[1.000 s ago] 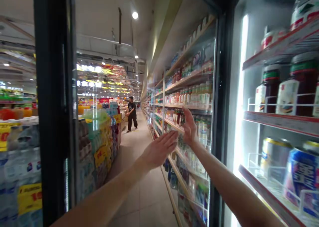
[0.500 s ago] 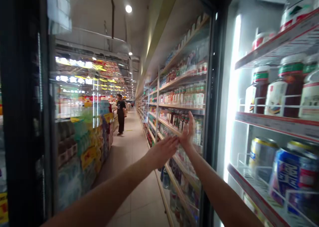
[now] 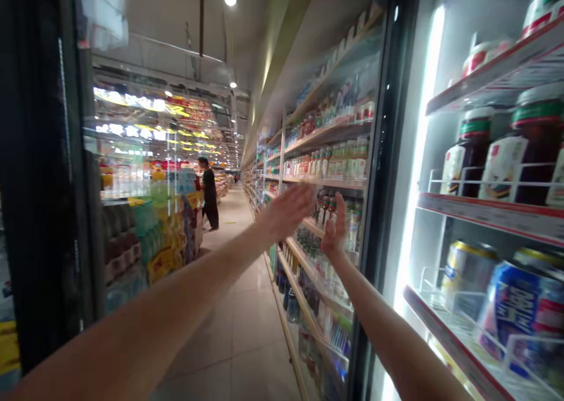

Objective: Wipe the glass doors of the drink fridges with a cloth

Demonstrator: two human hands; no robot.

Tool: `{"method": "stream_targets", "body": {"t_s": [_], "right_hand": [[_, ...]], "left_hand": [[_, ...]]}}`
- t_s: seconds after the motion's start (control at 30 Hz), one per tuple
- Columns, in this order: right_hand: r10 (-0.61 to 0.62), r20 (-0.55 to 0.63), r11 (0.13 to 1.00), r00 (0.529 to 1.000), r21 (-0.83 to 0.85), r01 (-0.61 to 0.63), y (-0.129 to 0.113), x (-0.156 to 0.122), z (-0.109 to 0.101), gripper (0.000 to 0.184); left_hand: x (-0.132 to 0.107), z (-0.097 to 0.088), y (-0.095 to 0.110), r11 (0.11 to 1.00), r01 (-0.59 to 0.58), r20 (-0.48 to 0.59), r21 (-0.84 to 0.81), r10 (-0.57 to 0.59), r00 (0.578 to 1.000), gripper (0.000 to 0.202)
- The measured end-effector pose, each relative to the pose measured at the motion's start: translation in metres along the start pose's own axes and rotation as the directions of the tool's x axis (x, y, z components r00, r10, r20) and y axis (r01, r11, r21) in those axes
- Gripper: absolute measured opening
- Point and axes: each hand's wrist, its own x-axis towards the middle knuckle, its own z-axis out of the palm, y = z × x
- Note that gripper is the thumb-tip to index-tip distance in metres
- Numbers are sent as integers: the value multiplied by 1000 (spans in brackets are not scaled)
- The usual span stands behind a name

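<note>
My left hand (image 3: 288, 210) reaches up and forward in front of the glass door, slightly smeared by motion. Its fingers are stretched out flat and hold nothing. Just right of it, a small gap away, my right hand (image 3: 335, 228) is raised with fingers upward and thumb apart, also holding nothing. Both are in front of the clear pane of a black-framed glass door (image 3: 379, 172); whether either hand touches the pane I cannot tell. Through the glass, shelves of bottles (image 3: 348, 160) show behind the hands.
At the right, lit cooler shelves (image 3: 493, 210) carry dark bottles (image 3: 471, 148) with green-banded caps and cans (image 3: 515, 307) below. Beyond the glass runs a tiled aisle (image 3: 233, 307). A person in dark clothes (image 3: 209, 192) stands there, near stacked packaged goods (image 3: 163, 236) at the left.
My left hand has risen and parted from my right hand, which it met before. My right hand has stayed nearly in place. The person in the aisle has turned and shifted slightly left.
</note>
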Motion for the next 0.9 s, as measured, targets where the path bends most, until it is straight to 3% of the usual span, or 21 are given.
{"method": "stream_targets", "body": {"t_s": [0.07,0.13,0.2,0.27,0.33,0.4,0.47,0.53,0.6,0.67,0.7,0.73,0.8,0.83,0.9], "right_hand": [[-12,-9,1000,1000,-6,12,-1,0,0,57],[-14,-13,1000,1000,2,14,-1,0,0,58],[-1,-16,1000,1000,17,1,-1,0,0,58],[27,-14,999,1000,24,-27,0,-1,-1,57],[40,-18,999,999,17,-39,2,-2,0,57],[23,-23,1000,999,5,-23,2,-2,1,58],[-8,-20,1000,1000,-17,8,2,-2,3,58],[-34,-12,999,999,-43,34,2,-3,5,58],[-55,-5,996,998,-67,55,3,-4,6,57],[-69,5,994,998,-86,69,4,-5,7,56],[-71,6,993,997,-93,72,5,-5,7,56],[-71,5,992,997,-102,71,5,-6,8,55],[-68,3,990,998,-122,68,6,-6,9,55],[-68,5,989,998,-132,68,6,-6,9,55],[-69,15,986,997,-153,71,6,-6,10,55]], "left_hand": [[12,-10,-19,971,236,-107,31,-231,967,42],[14,-11,-19,963,268,-140,24,-262,955,42],[9,-1,-2,997,84,-92,1,-83,992,42],[8,9,12,988,-150,-21,-39,149,989,38],[19,12,10,976,-212,0,-50,213,977,34],[36,5,-7,998,-56,-53,-15,55,997,35],[47,-4,-22,986,165,-141,9,-162,977,37],[43,-5,-21,972,234,-178,15,-228,957,38],[26,0,-9,998,66,-127,15,-64,990,37],[8,2,-4,987,-159,-54,1,159,986,35],[1,-1,-8,983,-185,-39,7,185,982,35],[-3,-6,-18,991,-135,-49,24,136,989,36],[-8,-24,-47,988,140,-141,64,-130,981,37],[-10,-33,-60,948,310,-218,65,-290,932,37],[-16,-43,-74,895,442,-290,60,-408,866,39]]}}
